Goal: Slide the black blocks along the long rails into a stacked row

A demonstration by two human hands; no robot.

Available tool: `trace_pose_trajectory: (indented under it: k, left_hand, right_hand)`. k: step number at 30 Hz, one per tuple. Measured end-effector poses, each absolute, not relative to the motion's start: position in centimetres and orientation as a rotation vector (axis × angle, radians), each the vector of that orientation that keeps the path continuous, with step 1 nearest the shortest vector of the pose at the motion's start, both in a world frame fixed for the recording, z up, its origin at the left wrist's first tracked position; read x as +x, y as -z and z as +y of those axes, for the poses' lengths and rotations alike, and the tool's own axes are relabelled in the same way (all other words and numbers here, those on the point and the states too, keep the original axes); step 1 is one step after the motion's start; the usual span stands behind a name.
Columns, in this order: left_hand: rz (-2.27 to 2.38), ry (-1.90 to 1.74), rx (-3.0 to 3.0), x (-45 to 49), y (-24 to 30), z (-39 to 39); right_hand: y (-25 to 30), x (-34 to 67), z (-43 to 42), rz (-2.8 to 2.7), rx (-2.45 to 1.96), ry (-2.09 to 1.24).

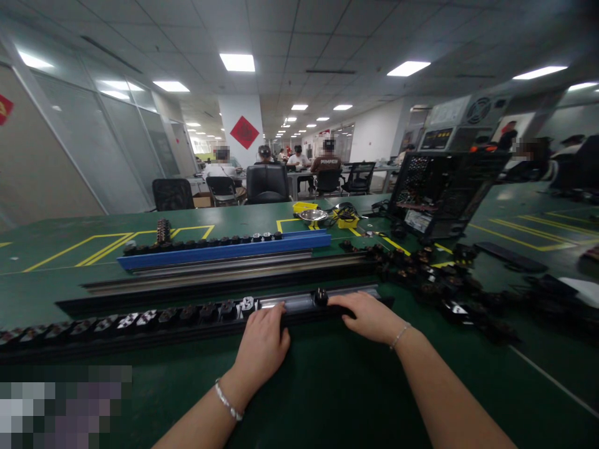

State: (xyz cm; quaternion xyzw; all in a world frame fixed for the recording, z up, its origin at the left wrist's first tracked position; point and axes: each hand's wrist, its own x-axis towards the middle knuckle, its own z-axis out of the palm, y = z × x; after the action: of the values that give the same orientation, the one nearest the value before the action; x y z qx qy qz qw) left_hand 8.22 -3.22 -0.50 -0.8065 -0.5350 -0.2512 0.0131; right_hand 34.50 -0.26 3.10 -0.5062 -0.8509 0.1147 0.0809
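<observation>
A long dark rail with a shiny channel lies across the green table in front of me. A row of small black and white pieces fills its left part, with a white-topped piece at the row's right end. My left hand rests over the rail beside that piece, fingers forward and thumb apart. Farther right, a single small black piece stands in the channel. My right hand reaches to it; the index fingertip appears to touch its right side, and the thumb is spread away.
Behind lie more metal rails and a blue rail carrying black pieces. Loose black pieces are heaped at right, near an open computer case. A metal bowl stands farther back. Several people sit beyond the table.
</observation>
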Motion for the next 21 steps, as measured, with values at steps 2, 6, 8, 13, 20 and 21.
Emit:
trace_pose_trajectory:
  k: [2, 6, 8, 13, 20, 21]
  left_hand:
    - [-1.668, 0.782, -2.519, 8.21, 0.51, -3.23]
    - [-1.652, 0.789, -2.523, 8.16, 0.66, -3.17]
    - [-1.649, 0.79, -2.518, 8.14, 0.7, -3.13]
    - [-1.646, 0.787, -2.523, 8.14, 0.59, -3.12]
    - [-1.648, 0.795, -2.502, 8.1, 0.83, -3.01]
    - [-1.643, 0.803, -2.498, 8.08, 0.91, -2.98]
  right_hand:
    - [-3.12, 34.63, -0.33, -2.533, -1.523, -0.335]
    - [-3.16, 34.71, -0.45, -2.519, -1.529, -0.315]
    - [-3.21, 34.71, -0.47, -2.516, -1.534, -0.322]
    - [-3.46, 34.81, -0.52, -2.499, -1.543, -0.341]
    - [-3.66, 35.06, -0.61, -2.504, -1.567, -0.331]
    - [-3.64, 35.09, -0.6, -2.501, -1.563, -0.331]
